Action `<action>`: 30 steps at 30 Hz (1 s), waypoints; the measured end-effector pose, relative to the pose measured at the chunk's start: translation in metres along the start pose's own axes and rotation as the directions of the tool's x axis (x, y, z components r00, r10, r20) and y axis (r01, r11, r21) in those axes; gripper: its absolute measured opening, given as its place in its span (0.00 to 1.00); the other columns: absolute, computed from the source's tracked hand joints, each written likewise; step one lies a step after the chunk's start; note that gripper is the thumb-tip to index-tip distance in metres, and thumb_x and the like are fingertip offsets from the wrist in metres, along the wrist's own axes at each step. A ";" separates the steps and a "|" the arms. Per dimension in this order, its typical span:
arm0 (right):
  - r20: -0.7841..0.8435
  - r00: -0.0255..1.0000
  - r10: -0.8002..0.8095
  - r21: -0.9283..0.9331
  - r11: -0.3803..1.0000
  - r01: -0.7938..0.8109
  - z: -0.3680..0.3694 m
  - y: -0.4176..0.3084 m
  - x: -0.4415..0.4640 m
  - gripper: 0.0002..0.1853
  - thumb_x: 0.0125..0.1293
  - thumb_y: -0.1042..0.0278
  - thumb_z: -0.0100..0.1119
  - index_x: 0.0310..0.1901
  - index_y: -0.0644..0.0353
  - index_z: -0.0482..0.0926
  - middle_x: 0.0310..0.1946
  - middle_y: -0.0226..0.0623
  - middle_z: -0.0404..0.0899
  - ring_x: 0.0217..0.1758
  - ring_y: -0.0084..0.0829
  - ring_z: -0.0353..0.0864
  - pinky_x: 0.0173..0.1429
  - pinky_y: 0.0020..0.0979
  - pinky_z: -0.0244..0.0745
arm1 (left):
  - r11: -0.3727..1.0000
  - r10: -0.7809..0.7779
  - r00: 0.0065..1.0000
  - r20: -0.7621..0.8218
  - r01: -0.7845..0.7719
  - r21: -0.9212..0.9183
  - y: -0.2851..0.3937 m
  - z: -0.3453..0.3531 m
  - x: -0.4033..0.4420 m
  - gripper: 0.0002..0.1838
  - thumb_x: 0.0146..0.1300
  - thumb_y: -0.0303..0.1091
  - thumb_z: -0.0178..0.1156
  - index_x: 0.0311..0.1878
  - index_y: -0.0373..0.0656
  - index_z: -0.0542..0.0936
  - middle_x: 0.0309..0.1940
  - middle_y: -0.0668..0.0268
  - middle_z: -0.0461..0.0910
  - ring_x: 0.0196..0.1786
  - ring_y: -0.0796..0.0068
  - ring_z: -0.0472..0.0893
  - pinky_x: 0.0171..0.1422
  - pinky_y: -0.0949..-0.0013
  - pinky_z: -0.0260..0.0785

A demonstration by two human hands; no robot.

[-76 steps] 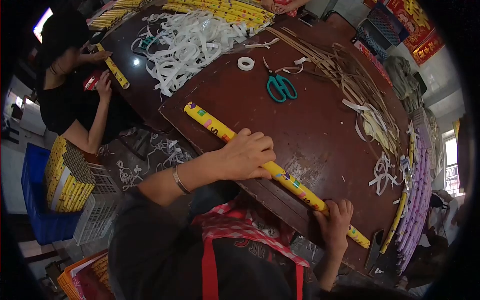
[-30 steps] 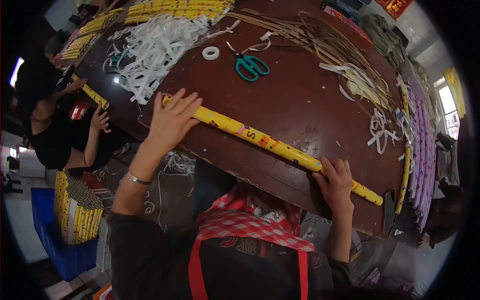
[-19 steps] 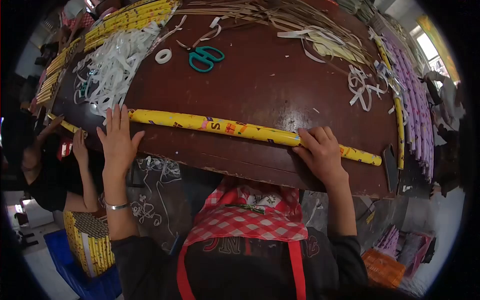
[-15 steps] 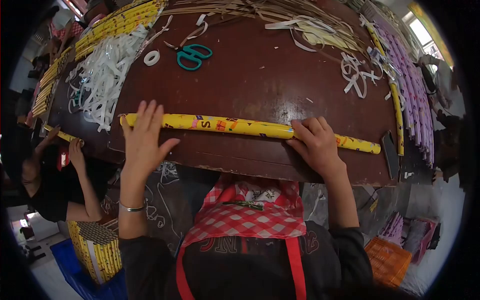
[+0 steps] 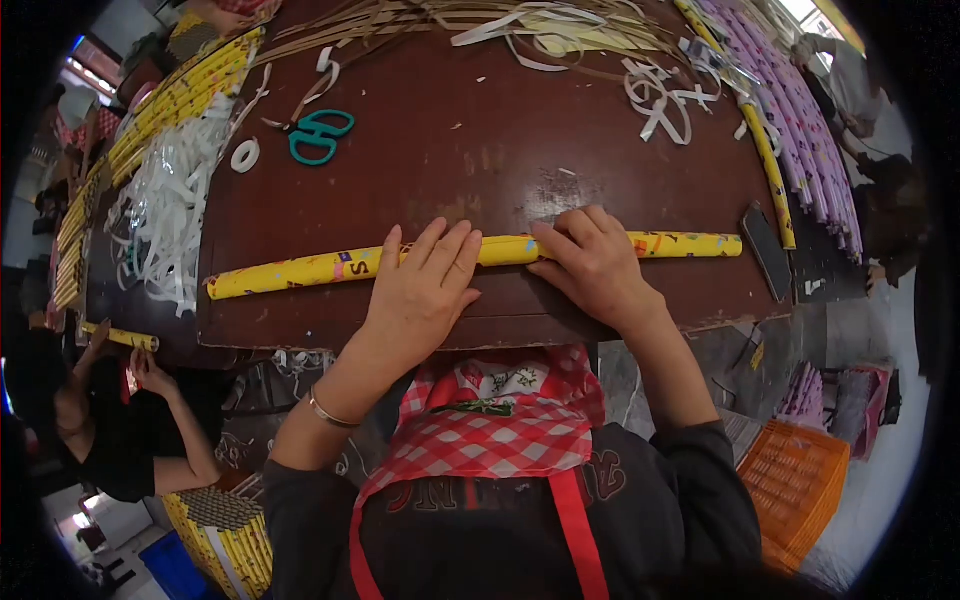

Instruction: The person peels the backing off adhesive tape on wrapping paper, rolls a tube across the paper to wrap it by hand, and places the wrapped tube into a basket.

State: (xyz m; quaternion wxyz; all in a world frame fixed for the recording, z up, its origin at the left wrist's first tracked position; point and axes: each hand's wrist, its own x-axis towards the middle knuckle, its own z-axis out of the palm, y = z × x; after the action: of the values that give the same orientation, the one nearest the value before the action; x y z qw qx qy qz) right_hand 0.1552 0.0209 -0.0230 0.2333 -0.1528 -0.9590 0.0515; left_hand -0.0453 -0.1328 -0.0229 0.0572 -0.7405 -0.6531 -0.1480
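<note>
A long yellow roll of wrapping paper (image 5: 300, 275) with coloured prints lies crosswise on the brown table (image 5: 400, 190), near its front edge. My left hand (image 5: 425, 285) rests flat across the middle of the roll, fingers stretched out and slightly spread. Just to the right, my right hand (image 5: 595, 268) has its thumb and bent fingers around the roll. Both ends of the paper roll stick out past my hands. Part of its middle is hidden under them.
Teal-handled scissors (image 5: 320, 137) and a white tape ring (image 5: 245, 155) lie at the back left. White strips (image 5: 170, 210) heap beside yellow rolls (image 5: 190, 95). A dark phone (image 5: 765, 250) and purple rolls (image 5: 775, 100) are at right. Another person's arm (image 5: 190, 430) is at left.
My left hand has moved right, from near the roll's left end to its middle, close to my right hand. The camera view has shifted, and the roll's tilt looks different.
</note>
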 end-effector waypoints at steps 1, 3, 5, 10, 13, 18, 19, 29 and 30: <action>0.000 1.000 0.024 -0.018 1.000 -0.024 0.001 -0.001 0.000 0.22 0.49 0.62 0.72 0.48 0.54 0.81 0.37 0.33 0.74 0.43 0.36 0.74 0.46 0.38 0.72 | 1.000 0.022 0.999 -0.030 -0.022 0.005 0.004 0.002 0.007 0.32 0.58 0.39 0.66 0.65 0.41 0.71 0.63 0.61 0.73 0.66 0.60 0.71 0.69 0.44 0.60; -0.037 0.999 0.002 0.022 1.000 -0.001 0.001 -0.001 -0.001 0.23 0.48 0.66 0.73 0.48 0.57 0.80 0.38 0.35 0.75 0.41 0.37 0.75 0.46 0.37 0.72 | 0.996 0.087 0.993 -0.077 -0.089 -0.020 0.012 0.010 0.020 0.29 0.57 0.37 0.66 0.63 0.41 0.73 0.60 0.61 0.75 0.64 0.61 0.74 0.67 0.44 0.62; -0.049 0.999 0.002 0.035 0.999 0.000 0.002 -0.002 -0.003 0.24 0.48 0.65 0.72 0.50 0.57 0.79 0.39 0.35 0.75 0.43 0.38 0.75 0.48 0.38 0.72 | 0.999 0.035 0.991 -0.126 -0.039 -0.026 0.009 0.020 0.022 0.23 0.59 0.32 0.62 0.59 0.41 0.77 0.57 0.62 0.78 0.61 0.61 0.77 0.65 0.48 0.65; -0.056 0.998 0.030 -0.079 0.996 -0.034 0.006 0.000 -0.024 0.28 0.55 0.61 0.69 0.58 0.59 0.75 0.58 0.38 0.76 0.60 0.38 0.74 0.63 0.49 0.67 | 1.000 0.016 0.988 -0.156 -0.016 0.003 0.014 0.017 0.020 0.19 0.60 0.28 0.62 0.56 0.42 0.79 0.58 0.63 0.80 0.61 0.64 0.78 0.65 0.50 0.66; -0.048 0.992 0.116 -0.119 0.986 -0.121 -0.002 0.004 -0.040 0.29 0.57 0.60 0.68 0.60 0.59 0.74 0.61 0.40 0.74 0.65 0.39 0.72 0.69 0.52 0.63 | 1.000 0.008 0.986 -0.164 -0.011 -0.020 0.015 0.017 0.016 0.19 0.60 0.27 0.63 0.56 0.43 0.80 0.57 0.63 0.80 0.61 0.63 0.78 0.65 0.50 0.66; -0.065 0.973 0.222 -0.164 0.959 -0.230 -0.015 0.020 -0.066 0.30 0.57 0.59 0.67 0.61 0.59 0.73 0.64 0.40 0.72 0.68 0.40 0.70 0.71 0.53 0.59 | 1.000 0.013 0.985 -0.171 -0.015 -0.008 0.014 0.020 0.012 0.21 0.58 0.26 0.65 0.57 0.43 0.80 0.58 0.62 0.80 0.62 0.62 0.78 0.66 0.50 0.66; -0.072 0.966 0.249 -0.183 0.948 -0.259 -0.019 0.024 -0.071 0.30 0.58 0.59 0.67 0.61 0.59 0.73 0.64 0.40 0.72 0.69 0.40 0.69 0.72 0.54 0.58 | 1.000 0.012 0.985 -0.172 -0.013 -0.003 0.014 0.021 0.012 0.21 0.58 0.26 0.65 0.57 0.43 0.80 0.58 0.62 0.80 0.62 0.62 0.78 0.66 0.50 0.66; -0.093 0.898 0.429 -0.386 0.816 -0.430 -0.061 0.080 -0.123 0.29 0.65 0.52 0.60 0.62 0.63 0.72 0.66 0.42 0.71 0.71 0.42 0.67 0.72 0.58 0.55 | 1.000 -0.004 0.987 -0.160 0.001 -0.022 0.014 0.018 0.009 0.20 0.59 0.26 0.65 0.57 0.42 0.80 0.59 0.61 0.80 0.62 0.61 0.78 0.66 0.50 0.65; -0.088 0.886 0.455 -0.405 0.796 -0.449 -0.064 0.082 -0.126 0.29 0.66 0.53 0.60 0.63 0.63 0.72 0.66 0.42 0.70 0.71 0.42 0.66 0.72 0.57 0.55 | 1.000 -0.004 0.985 -0.172 0.001 -0.019 0.015 0.017 0.007 0.19 0.59 0.26 0.65 0.56 0.42 0.81 0.58 0.61 0.80 0.61 0.61 0.79 0.66 0.50 0.66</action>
State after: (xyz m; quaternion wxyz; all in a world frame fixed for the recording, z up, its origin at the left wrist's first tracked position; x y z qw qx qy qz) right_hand 0.3134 0.0602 -0.0344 0.1696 -0.4228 -0.8848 -0.0979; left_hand -0.0276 -0.1230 -0.0357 0.1062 -0.7247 -0.6452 -0.2175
